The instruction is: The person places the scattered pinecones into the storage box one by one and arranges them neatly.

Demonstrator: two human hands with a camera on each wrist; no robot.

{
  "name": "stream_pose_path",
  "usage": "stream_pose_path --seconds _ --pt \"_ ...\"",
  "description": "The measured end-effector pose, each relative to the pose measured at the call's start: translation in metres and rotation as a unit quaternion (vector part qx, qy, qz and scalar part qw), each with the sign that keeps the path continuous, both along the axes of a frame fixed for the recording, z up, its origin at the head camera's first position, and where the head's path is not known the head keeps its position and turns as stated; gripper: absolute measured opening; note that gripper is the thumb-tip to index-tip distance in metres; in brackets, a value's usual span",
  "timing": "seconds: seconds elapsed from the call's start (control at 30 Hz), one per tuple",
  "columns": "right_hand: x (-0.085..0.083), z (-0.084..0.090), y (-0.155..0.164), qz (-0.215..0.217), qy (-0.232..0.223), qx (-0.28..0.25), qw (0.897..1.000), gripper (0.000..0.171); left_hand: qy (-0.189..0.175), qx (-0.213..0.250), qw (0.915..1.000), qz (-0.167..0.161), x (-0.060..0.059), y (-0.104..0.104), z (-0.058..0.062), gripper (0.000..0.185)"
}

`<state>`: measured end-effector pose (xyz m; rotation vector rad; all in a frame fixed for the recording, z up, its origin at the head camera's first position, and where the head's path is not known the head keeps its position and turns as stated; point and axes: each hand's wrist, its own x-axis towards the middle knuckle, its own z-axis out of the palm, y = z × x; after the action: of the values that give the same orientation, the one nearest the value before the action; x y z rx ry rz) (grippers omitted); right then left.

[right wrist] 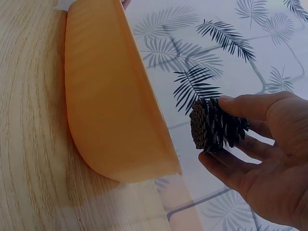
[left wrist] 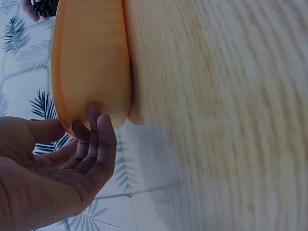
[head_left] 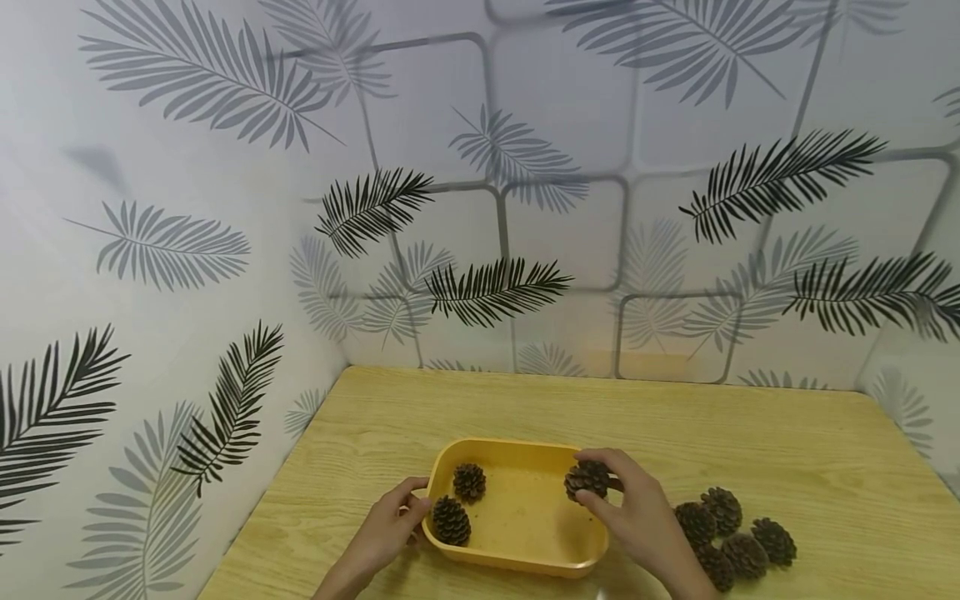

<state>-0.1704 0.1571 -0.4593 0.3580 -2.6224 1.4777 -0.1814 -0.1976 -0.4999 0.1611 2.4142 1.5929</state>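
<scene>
1. The right hand [head_left: 637, 517] grips a pine cone [head_left: 587, 479] between thumb and fingers [right wrist: 250, 107], holding it over the right end of the yellow tray [head_left: 525, 562], low in the frame's centre.
2. The left hand [head_left: 390, 525] rests its relaxed, nearly straight fingers [left wrist: 103, 139] against the tray's left wall, gripping nothing.
3. Two more cones [head_left: 461, 500] lie inside the tray at its left end.
4. A cluster of loose cones [head_left: 727, 529] sits on the wooden worktop [head_left: 750, 433], just right of the right hand, at lower right.
5. Leaf-patterned walls [head_left: 480, 208] rise behind.
</scene>
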Motion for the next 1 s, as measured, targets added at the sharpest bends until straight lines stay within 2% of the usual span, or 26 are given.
stream_pose_path --seconds 0.63,1.0 --pt "-0.010 -0.007 -0.011 0.022 0.003 -0.007 1.000 0.043 -0.009 0.003 0.9999 0.006 0.001 0.002 0.002 0.049" --pt "-0.015 -0.011 -0.018 0.016 0.013 -0.009 1.000 0.049 -0.010 0.000 0.9999 0.013 0.001 0.002 0.002 0.045"
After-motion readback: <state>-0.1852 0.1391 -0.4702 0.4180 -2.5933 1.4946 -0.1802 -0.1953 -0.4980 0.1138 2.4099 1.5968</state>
